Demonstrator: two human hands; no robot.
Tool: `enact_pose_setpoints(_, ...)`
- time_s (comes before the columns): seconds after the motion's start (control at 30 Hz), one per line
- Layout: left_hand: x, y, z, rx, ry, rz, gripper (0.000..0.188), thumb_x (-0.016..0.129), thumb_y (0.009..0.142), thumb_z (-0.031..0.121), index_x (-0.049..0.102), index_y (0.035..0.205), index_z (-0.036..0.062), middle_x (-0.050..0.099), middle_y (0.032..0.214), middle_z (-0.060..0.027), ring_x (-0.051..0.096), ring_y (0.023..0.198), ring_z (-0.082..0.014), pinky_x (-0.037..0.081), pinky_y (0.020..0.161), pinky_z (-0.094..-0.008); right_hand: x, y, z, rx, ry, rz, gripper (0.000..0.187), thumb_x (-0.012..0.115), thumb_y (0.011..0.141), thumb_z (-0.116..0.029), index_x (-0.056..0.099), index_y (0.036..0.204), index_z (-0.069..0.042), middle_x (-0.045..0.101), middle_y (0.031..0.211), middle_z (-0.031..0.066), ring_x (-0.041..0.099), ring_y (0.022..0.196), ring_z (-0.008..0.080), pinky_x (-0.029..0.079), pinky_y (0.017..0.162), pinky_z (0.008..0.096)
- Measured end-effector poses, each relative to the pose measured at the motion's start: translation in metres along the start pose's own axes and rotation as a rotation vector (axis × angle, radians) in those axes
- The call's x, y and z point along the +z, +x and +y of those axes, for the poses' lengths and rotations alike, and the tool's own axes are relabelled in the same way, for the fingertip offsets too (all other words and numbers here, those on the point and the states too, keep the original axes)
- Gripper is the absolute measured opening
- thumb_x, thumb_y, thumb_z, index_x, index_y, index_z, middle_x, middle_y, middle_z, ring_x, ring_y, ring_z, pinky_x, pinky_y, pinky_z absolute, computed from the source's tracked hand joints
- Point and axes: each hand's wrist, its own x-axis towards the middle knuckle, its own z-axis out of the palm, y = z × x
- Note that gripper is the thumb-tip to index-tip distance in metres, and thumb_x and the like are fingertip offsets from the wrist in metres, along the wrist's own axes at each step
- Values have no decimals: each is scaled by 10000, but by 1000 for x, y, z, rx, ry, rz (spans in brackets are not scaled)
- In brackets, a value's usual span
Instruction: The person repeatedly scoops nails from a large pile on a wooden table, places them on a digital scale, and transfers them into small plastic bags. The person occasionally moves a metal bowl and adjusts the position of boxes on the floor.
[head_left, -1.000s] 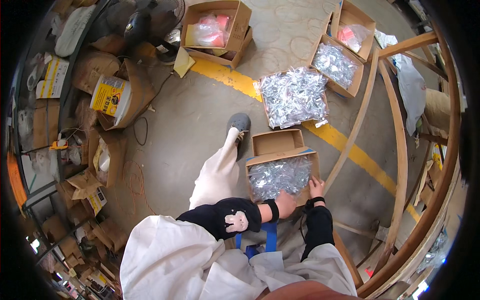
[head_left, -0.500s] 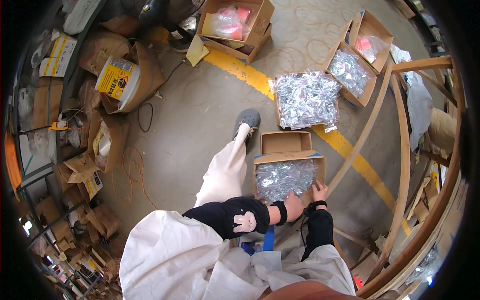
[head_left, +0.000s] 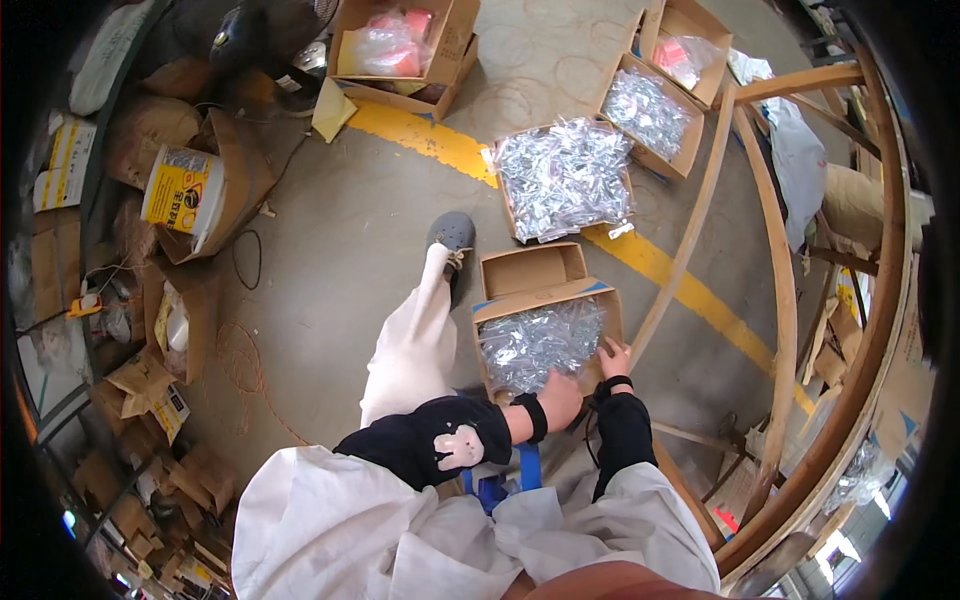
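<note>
A brown cardboard box (head_left: 610,302) sits close in front of me, its inside filled with clear bags of small silvery metal parts (head_left: 540,345). My left hand (head_left: 558,400) is closed at the box's near edge, its knuckles over the nearest bags; its fingertips are partly hidden. Around the box's near right corner my right hand (head_left: 614,362) is closed, fingers on the cardboard rim. Just beyond stands an open, smaller-looking cardboard section (head_left: 530,268) with a bare inside; whether it is a flap or a separate box I cannot tell.
Farther off stand a heaped box of silvery bagged parts (head_left: 565,178), another such box (head_left: 650,110) and a carton with pink contents (head_left: 690,60). A curved wooden frame (head_left: 692,230) rises at right. Cluttered shelves and a white bucket (head_left: 185,195) line the left. A cable (head_left: 245,360) lies on the floor.
My view has shifted, so the floor scene sits farther left in the picture. Both hands stay at the near side of the same box, with little change in their grip.
</note>
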Motion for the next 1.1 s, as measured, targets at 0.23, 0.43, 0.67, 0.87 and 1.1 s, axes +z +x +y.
enact_pose_setpoints(0.23,2,3,5,30,1,-57,295,613,855,252,733,1067,85,694,1082,-127,654,1036,-304,401,980,-573,0,-3,-3,10,-15,32,457,795,734,-290,710,1158,-142,508,1240,203,525,1174,377,438,1024,416)
enact_pose_setpoints(0.43,10,6,6,25,5,-56,315,600,869,251,717,1104,76,690,1092,-128,651,1042,-310,388,996,-585,0,-5,-6,19,20,45,409,788,721,-294,732,1097,-141,521,1216,194,549,1147,373,446,1016,411)
enact_pose_setpoints(0.67,6,7,8,30,13,-68,314,570,894,234,705,1127,73,687,1103,-126,650,1043,-315,390,994,-592,-3,-7,-14,21,29,62,415,776,703,-280,736,1087,-126,526,1214,199,554,1141,376,448,1013,414)
enact_pose_setpoints(0.87,14,7,9,37,52,29,231,596,844,218,716,996,93,673,978,-100,653,932,-259,430,806,-465,-3,-8,-15,7,17,76,427,773,703,-266,731,1100,-113,511,1250,216,541,1162,389,435,1031,415)
enact_pose_setpoints(1.1,13,10,9,40,20,-42,289,556,889,235,718,1073,81,683,1061,-129,641,1021,-317,414,922,-552,-6,-7,-20,46,-10,54,443,766,706,-282,728,1109,-102,492,1292,235,519,1198,397,415,1053,409)
